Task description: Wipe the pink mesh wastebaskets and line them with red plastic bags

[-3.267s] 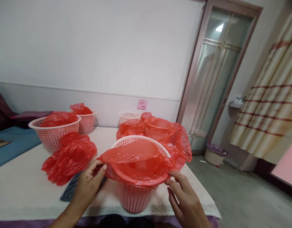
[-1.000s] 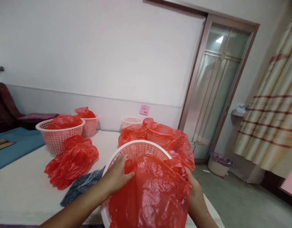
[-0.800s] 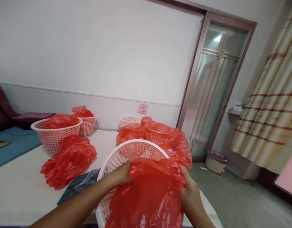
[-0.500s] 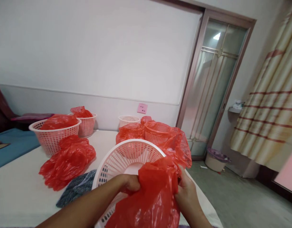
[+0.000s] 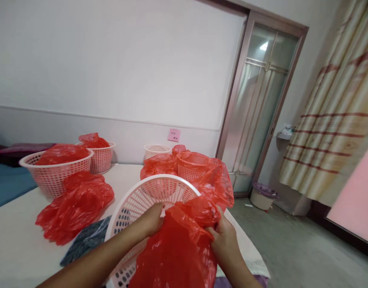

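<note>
Both my hands grip a red plastic bag [image 5: 178, 244], which hangs between them over the front right part of a white plastic basket [image 5: 124, 216]. With fingers closed, my left hand [image 5: 154, 219] pinches the bag's upper left edge above the basket's opening. My right hand [image 5: 224, 236] is closed around the bunched plastic on the bag's right side. The basket's slotted wall and part of its bottom show behind the bag. A dark grey cloth [image 5: 86, 240] lies beside the basket on the left, partly behind my left forearm.
A crumpled red bag [image 5: 78, 206] lies left on the white-covered table [image 5: 16, 240]. Behind it stand two baskets [image 5: 56, 172] with red bags inside. Beyond my basket are red-wrapped baskets [image 5: 192, 166] and a white basket [image 5: 156, 149]. A bin [image 5: 261, 198] stands on the floor, right.
My left hand has lifted slightly with the bag's edge, and the bag is spread wider. My right hand has shifted its hold on the bunched plastic. The whole view has turned slightly right.
</note>
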`<control>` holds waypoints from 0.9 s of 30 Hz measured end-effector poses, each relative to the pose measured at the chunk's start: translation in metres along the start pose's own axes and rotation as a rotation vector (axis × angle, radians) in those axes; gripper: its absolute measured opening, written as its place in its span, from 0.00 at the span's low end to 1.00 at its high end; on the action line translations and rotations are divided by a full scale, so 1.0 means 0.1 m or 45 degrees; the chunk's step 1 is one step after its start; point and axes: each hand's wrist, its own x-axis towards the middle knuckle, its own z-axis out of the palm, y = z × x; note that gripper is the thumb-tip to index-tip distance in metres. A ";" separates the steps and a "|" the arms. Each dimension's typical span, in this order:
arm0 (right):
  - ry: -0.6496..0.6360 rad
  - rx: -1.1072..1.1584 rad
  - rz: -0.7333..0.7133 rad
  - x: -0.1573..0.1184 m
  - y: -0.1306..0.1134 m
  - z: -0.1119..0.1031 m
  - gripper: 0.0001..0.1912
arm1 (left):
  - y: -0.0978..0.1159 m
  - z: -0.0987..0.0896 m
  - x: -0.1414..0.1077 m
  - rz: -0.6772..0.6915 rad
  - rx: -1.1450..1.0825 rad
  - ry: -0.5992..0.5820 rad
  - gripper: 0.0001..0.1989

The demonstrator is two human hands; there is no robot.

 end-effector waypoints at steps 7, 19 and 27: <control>-0.004 0.078 0.029 0.00 0.05 0.06 0.25 | 0.60 0.13 -0.75 0.302 0.464 -0.133 0.22; -0.051 0.157 0.036 0.11 0.08 0.02 0.23 | 0.50 0.02 -0.58 0.254 0.541 -0.049 0.18; -0.062 0.094 -0.021 0.18 -0.06 0.14 0.22 | 0.78 0.36 -0.48 0.415 0.659 -0.123 0.36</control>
